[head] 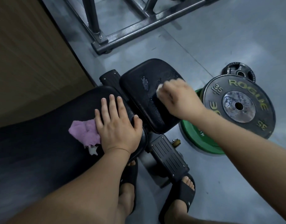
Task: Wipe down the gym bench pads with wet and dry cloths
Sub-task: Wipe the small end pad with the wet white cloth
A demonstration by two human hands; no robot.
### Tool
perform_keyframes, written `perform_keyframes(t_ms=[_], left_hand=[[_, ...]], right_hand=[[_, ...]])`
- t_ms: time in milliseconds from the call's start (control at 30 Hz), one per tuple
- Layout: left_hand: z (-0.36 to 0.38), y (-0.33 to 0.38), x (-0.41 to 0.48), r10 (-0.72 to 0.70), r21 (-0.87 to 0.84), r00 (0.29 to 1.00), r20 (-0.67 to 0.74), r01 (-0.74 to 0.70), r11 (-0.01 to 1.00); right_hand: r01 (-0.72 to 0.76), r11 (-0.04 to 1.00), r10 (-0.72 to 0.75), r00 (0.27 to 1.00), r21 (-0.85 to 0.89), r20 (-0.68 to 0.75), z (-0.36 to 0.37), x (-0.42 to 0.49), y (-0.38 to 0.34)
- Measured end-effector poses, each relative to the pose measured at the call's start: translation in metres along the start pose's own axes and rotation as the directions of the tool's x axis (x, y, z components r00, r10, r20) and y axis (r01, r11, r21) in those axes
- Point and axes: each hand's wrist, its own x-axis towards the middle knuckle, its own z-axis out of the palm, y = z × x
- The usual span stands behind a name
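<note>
So, the left hand (pixel 116 126) is laid flat on the long pad (pixel 42 143), fingers straight and a bit spread, nothing actually gripped. The pink cloth (pixel 84 133) is pinned under the little-finger side of that palm and most of it sticks out to the hand's left. The thumb is rested right at the pad's end.

The right hand (pixel 179 101) is blurred but clearly curled into a fist, and a white cloth (pixel 160 90) is bunched up inside it, only a bit poking out past the knuckles. That fist is pressed onto the seat pad (pixel 139 71). A wet patch (pixel 145 83) is seen on the seat pad just left of the fist.

Just beyond the right wrist, a black plate (pixel 239 105) marked 35 is stacked on a green plate (pixel 197 139) on the floor. A steel frame (pixel 139 28) is parked well past both hands. 2 black sandals (pixel 182 196) are seen below the forearms.
</note>
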Motion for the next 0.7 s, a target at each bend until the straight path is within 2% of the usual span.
perform_keyframes(t_ms=[67, 100, 133, 233, 300, 367, 433, 500, 533, 633, 700], left_hand=[[-0.001, 0.000, 0.000, -0.003, 0.005, 1.000, 0.000, 0.003, 1.000], [-0.001, 0.000, 0.000, -0.004, 0.005, 1.000, 0.002, 0.004, 1.000], [-0.001, 0.000, 0.000, -0.004, 0.002, 1.000, 0.002, 0.004, 1.000], [-0.001, 0.001, 0.000, -0.005, -0.006, 1.000, 0.003, 0.005, 1.000], [0.000, 0.000, 0.000, -0.006, -0.005, 1.000, -0.002, 0.006, 1.000], [0.000, 0.000, 0.000, -0.006, -0.008, 1.000, -0.001, 0.006, 1.000], [-0.001, 0.000, 0.000, -0.007, -0.007, 1.000, -0.002, 0.007, 1.000], [0.000, 0.001, 0.000, -0.010, -0.005, 1.000, -0.001, 0.010, 1.000], [0.000, 0.001, 0.000, -0.010, -0.004, 1.000, -0.002, 0.010, 1.000], [0.000, 0.000, 0.000, -0.008, -0.007, 1.000, -0.003, 0.008, 1.000], [0.000, 0.000, 0.000, -0.011, -0.010, 1.000, -0.010, 0.011, 1.000]], right_hand=[[0.122, 0.993, -0.121, 0.988, -0.006, 0.092, -0.002, -0.016, -0.002], [0.135, 0.990, -0.129, 0.986, -0.046, 0.109, -0.002, -0.012, 0.003], [0.109, 0.989, -0.100, 0.991, -0.095, 0.094, -0.003, -0.002, 0.009], [-0.112, 0.983, 0.112, 0.994, -0.148, -0.005, -0.004, 0.037, 0.026], [-0.163, 0.977, 0.159, 0.987, -0.136, -0.036, 0.003, 0.045, 0.020], [-0.069, 0.993, 0.066, 0.997, -0.095, -0.028, 0.011, 0.031, 0.002], [0.090, 0.994, -0.086, 0.995, -0.062, 0.053, 0.011, 0.010, -0.012], [0.154, 0.982, -0.142, 0.984, -0.112, 0.108, 0.005, 0.012, -0.005], [0.117, 0.981, -0.104, 0.991, -0.155, 0.087, 0.005, 0.020, 0.002], [-0.152, 0.972, 0.152, 0.988, -0.180, -0.013, 0.005, 0.053, 0.020], [-0.174, 0.973, 0.170, 0.985, -0.151, -0.043, 0.014, 0.057, 0.007]])
